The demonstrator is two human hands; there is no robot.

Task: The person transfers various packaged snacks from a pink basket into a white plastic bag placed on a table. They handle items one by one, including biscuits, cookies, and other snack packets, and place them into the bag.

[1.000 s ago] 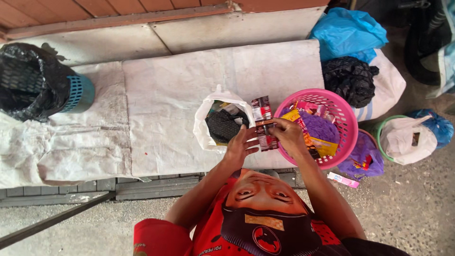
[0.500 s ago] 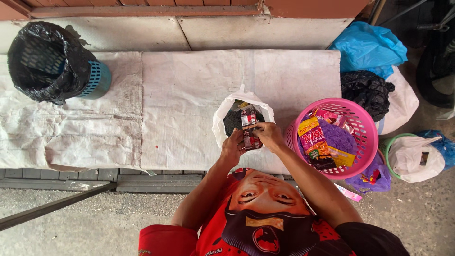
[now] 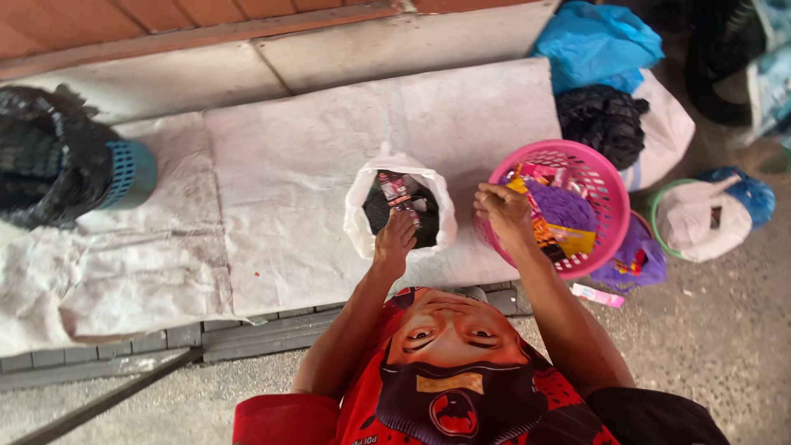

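sorting step, i judge: left hand rests open-fingered on the white plastic bag's rim; red wrappers lie inside. at three o'clock, right hand, loosely curled and seemingly empty, reaches the pink plastic basket; next comes pinching another wrapper.

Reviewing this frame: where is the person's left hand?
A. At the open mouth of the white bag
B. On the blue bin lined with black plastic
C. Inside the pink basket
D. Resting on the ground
A: the left hand rests on the rim of the white bag, while the right hand is at the pink basket.
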